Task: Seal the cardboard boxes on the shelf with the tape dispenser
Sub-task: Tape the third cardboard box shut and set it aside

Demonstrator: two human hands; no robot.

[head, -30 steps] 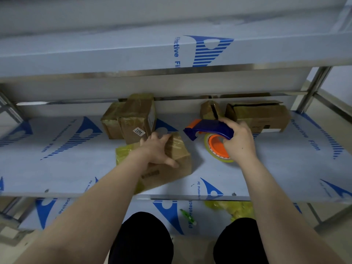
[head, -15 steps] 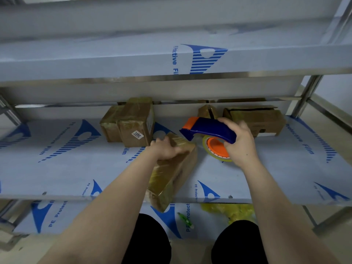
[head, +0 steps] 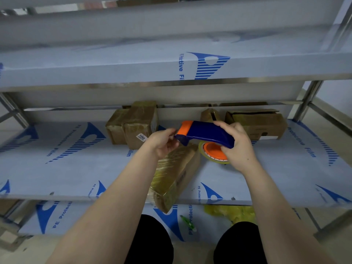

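Observation:
My right hand [head: 238, 147] grips the blue and orange tape dispenser [head: 207, 133] from above, holding it over the middle shelf [head: 76, 168]. Its orange tape roll [head: 213, 152] shows below the handle. My left hand [head: 162, 141] is at the dispenser's orange nose with curled fingers pinching there; the tape itself is too clear to make out. Below both hands a tape-wrapped cardboard box [head: 175, 174] lies slanted on the shelf, its near corner jutting past the front edge. Neither hand touches it.
Two wrapped boxes [head: 137, 124] stand at the back left, a small box [head: 208, 115] and a long box [head: 257, 124] at the back right. An upper shelf [head: 114, 69] hangs low overhead. On the lower shelf lie yellow plastic [head: 232, 212] and a green item [head: 187, 221].
My left hand turned the box lengthwise, let go of it and rose to the dispenser's nose. My right hand lifted the dispenser slightly.

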